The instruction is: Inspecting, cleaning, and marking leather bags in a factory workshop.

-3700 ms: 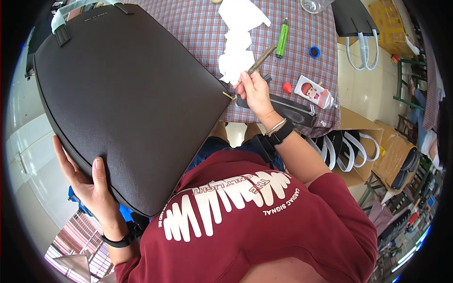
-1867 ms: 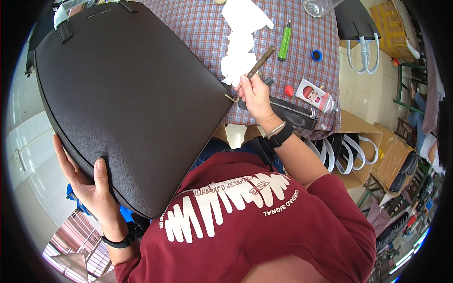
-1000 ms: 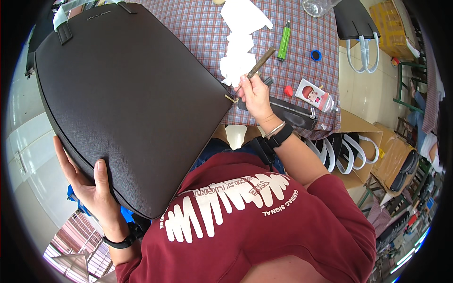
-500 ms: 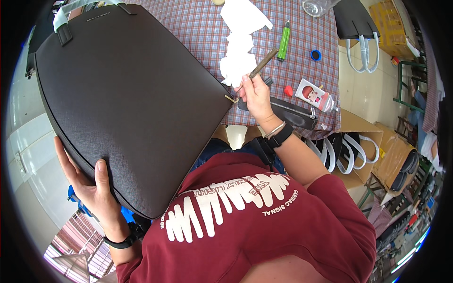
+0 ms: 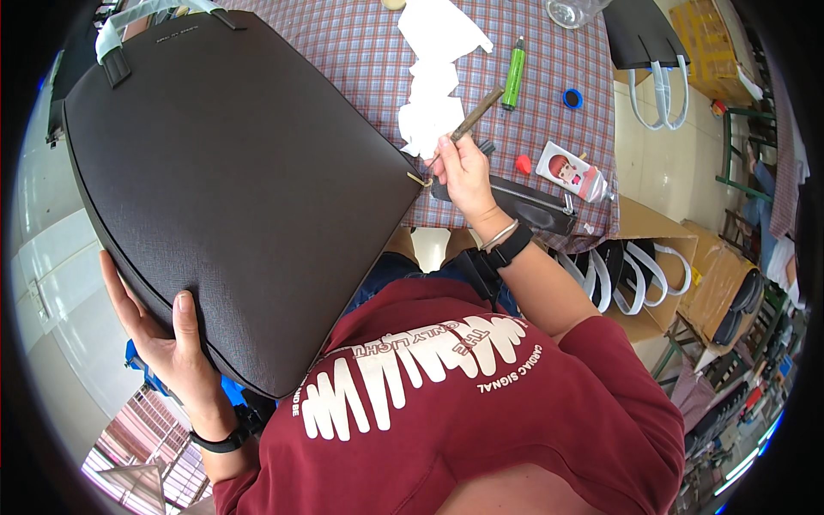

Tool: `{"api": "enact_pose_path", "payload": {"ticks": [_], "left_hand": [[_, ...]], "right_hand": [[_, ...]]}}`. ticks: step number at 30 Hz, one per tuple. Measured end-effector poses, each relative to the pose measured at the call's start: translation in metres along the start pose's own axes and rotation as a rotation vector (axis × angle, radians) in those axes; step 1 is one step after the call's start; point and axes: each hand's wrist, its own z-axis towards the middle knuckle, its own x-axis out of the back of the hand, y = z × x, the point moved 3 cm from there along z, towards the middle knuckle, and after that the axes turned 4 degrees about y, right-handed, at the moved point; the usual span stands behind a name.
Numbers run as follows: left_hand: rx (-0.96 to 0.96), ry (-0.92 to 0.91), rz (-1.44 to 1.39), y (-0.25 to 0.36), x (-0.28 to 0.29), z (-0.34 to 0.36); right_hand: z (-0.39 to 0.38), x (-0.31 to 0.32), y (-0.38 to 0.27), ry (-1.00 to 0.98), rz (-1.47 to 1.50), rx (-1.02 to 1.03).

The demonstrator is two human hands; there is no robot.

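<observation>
In the head view, your left hand cups the lower rim of the dark brown leather handbag, thumb pressed on its face and fingers wrapped behind, so the bag stands tilted between your lap and the checked tablecloth. Your right hand pinches a slim brown-handled tool between thumb and fingertips, its low end right at the bag's side edge, next to a small brass fitting.

The bag is broad, and only one hand holds it from below; if that thumb slackens, the bag could slide off your lap or swing into the tool. The tool's tip sits so close to the grained face that a slip could mark the leather. Whether the tip carries anything wet is too small to tell, but the crumpled white tissues lie just beside it. The green pen, blue cap, printed tube and black pouch crowd your right wrist, so a sweep there could knock them off the table edge.
</observation>
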Motion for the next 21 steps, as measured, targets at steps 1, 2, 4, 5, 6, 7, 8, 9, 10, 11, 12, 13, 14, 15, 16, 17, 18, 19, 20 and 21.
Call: {"api": "enact_pose_path", "payload": {"ticks": [1,2,4,5,6,7,8,9,10,11,12,13,14,15,16,17,18,19,20,21], "left_hand": [[-0.011,-0.007,0.004,0.0,-0.002,0.001],[-0.016,-0.015,-0.017,-0.002,-0.003,0.003],[0.03,0.038,-0.043,0.001,0.0,-0.002],[0.049,0.07,-0.003,0.002,0.003,-0.005],[0.036,0.074,0.009,0.0,0.006,-0.005],[0.011,0.072,0.063,-0.001,0.009,-0.004],[-0.02,0.066,0.115,-0.003,0.009,-0.003],[-0.025,0.065,0.099,-0.003,0.009,-0.002],[-0.032,0.058,0.098,-0.004,0.007,-0.001],[-0.036,0.057,0.104,-0.005,0.007,-0.001],[-0.037,0.059,0.098,-0.005,0.006,0.0],[-0.045,0.059,0.101,-0.004,0.006,0.0],[-0.053,0.058,0.109,-0.004,0.006,0.0],[-0.054,0.06,0.112,-0.004,0.006,0.0],[-0.047,0.055,0.089,-0.004,0.005,-0.001],[-0.039,0.051,0.067,-0.004,0.004,-0.002],[-0.04,0.052,0.07,-0.003,0.004,-0.002],[-0.03,0.055,0.065,-0.004,0.005,-0.003],[-0.019,0.059,0.059,-0.004,0.005,-0.003],[-0.019,0.058,0.063,-0.004,0.006,-0.004]], "right_hand": [[-0.002,0.001,-0.002,0.014,-0.006,0.003],[-0.003,0.003,-0.005,0.039,0.045,0.011],[0.003,0.014,-0.015,0.053,0.187,0.099],[0.009,0.027,-0.033,0.133,0.214,0.225],[0.011,0.042,-0.052,0.221,0.243,0.351],[0.017,0.07,-0.055,0.34,0.162,0.389],[0.023,0.106,-0.056,0.467,0.084,0.427],[0.029,0.138,-0.05,0.578,0.049,0.39],[0.033,0.164,-0.044,0.691,0.014,0.349],[0.036,0.174,-0.042,0.694,0.01,0.356],[0.04,0.181,-0.04,0.689,0.005,0.35],[0.043,0.186,-0.038,0.684,0.002,0.343],[0.046,0.184,-0.038,0.682,0.004,0.343],[0.049,0.179,-0.039,0.633,-0.068,0.33],[0.051,0.175,-0.04,0.583,-0.139,0.316],[0.051,0.173,-0.042,0.604,-0.198,0.336],[0.053,0.172,-0.041,0.602,-0.195,0.335],[0.054,0.171,-0.041,0.607,-0.251,0.347],[0.055,0.17,-0.041,0.61,-0.308,0.358],[0.056,0.17,-0.04,0.609,-0.306,0.355]]}}
